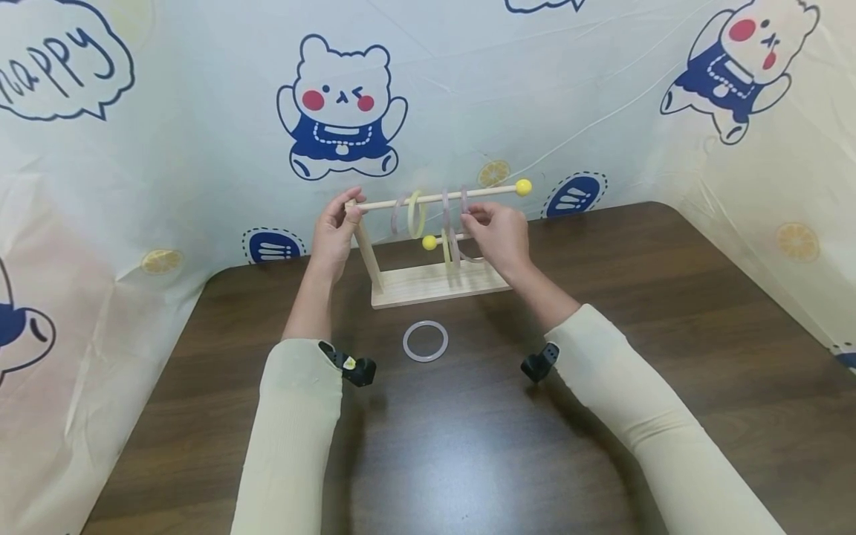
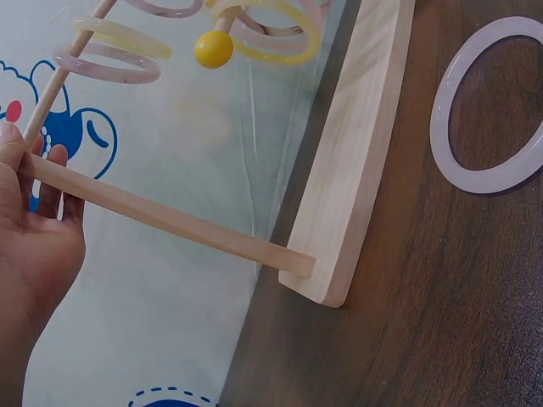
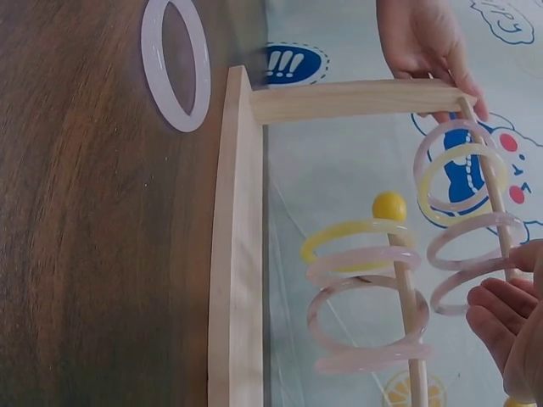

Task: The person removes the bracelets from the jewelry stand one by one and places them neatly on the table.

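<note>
My left hand [image 1: 336, 230] grips the top of the upright post [image 2: 161, 212] of a wooden bangle stand [image 1: 428, 288], where the upper rod [image 1: 488, 192] joins it. With thumb and fingers, my right hand [image 1: 500, 236] pinches a pale purple bangle [image 1: 464, 198] hanging on that rod, towards its yellow ball end [image 1: 524, 187]. Between the hands hang a yellow bangle [image 3: 431, 203] and two other pale purple ones. Several bangles hang on the lower rod [image 3: 407, 301], behind its yellow ball [image 3: 389, 206]; my right hand partly covers them in the head view.
One pale purple bangle [image 2: 439, 127] lies flat on the brown wooden table [image 1: 428, 431], in front of the stand's base. Behind the table hangs a cloth [image 1: 468, 89] printed with bears. Each wrist wears a small black camera [image 1: 361, 371].
</note>
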### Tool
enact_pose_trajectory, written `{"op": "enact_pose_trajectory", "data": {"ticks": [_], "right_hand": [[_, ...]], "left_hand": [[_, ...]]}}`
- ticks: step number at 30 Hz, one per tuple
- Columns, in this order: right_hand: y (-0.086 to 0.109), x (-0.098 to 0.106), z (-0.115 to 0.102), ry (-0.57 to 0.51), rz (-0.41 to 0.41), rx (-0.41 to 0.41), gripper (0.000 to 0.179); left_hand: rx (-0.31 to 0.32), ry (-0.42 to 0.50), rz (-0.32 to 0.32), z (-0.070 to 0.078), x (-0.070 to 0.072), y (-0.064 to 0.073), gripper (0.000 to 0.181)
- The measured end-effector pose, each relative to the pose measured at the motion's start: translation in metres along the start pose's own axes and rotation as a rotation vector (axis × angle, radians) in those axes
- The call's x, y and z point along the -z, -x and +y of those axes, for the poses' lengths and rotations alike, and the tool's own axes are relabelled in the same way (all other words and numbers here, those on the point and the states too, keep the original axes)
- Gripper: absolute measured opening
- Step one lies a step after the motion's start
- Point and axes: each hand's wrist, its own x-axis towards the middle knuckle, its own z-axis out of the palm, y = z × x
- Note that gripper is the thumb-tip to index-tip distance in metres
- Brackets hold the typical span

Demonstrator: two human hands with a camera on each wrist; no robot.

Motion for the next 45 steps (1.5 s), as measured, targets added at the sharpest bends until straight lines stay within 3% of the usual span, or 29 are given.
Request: {"op": "enact_pose_trajectory", "data": {"ticks": [21,28,35,45], "right_hand": [[0.005,-0.002,0.003,-0.036,0.036,0.014,0.018],[0.006,-0.004,0.006,-0.058,0.068,0.042,0.018],[0.007,-0.002,0.007,-0.1,0.119,0.067,0.017],[0.011,0.0,0.006,-0.159,0.161,0.088,0.017]], "left_hand": [[-0.032,0.01,0.006,-0.001,0.0,0.0,0.036],[-0.03,0.02,0.007,-0.001,0.0,0.0,0.035],[-0.018,-0.029,-0.005,-0.001,0.001,0.0,0.04],[-0.022,0.018,0.004,0.0,0.0,0.0,0.035]]}}
